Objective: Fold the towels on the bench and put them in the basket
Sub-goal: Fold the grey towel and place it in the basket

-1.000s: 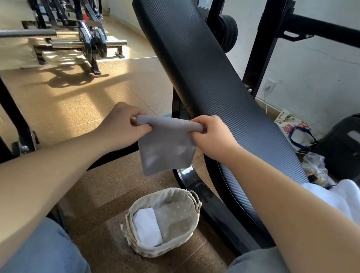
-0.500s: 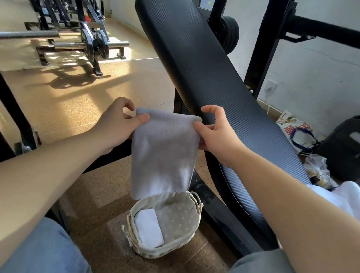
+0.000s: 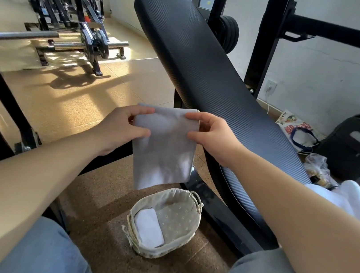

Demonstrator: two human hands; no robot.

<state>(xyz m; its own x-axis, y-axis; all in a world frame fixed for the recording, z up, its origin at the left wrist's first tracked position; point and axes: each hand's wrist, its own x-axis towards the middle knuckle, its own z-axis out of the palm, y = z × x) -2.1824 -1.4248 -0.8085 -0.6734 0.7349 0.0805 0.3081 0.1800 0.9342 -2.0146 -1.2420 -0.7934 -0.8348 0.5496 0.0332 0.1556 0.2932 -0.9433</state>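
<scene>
- Left hand (image 3: 122,125) and right hand (image 3: 212,134) pinch the grey towel (image 3: 163,148) at its top corners; it hangs in the air above the basket (image 3: 177,248).
- A folded white towel (image 3: 149,227) lies in the basket, on the floor by the bench (image 3: 199,62).
- White towels (image 3: 349,199) lie at the bench's near end.

One basket (image 3: 181,223), one grey towel (image 3: 164,155) above it, one folded white towel (image 3: 149,227) inside it, one heap of white towels (image 3: 351,199) right of it, one desk (image 3: 198,55), one backpack (image 3: 357,148), one tote bag (image 3: 296,132), one plastic bag (image 3: 317,164)
</scene>
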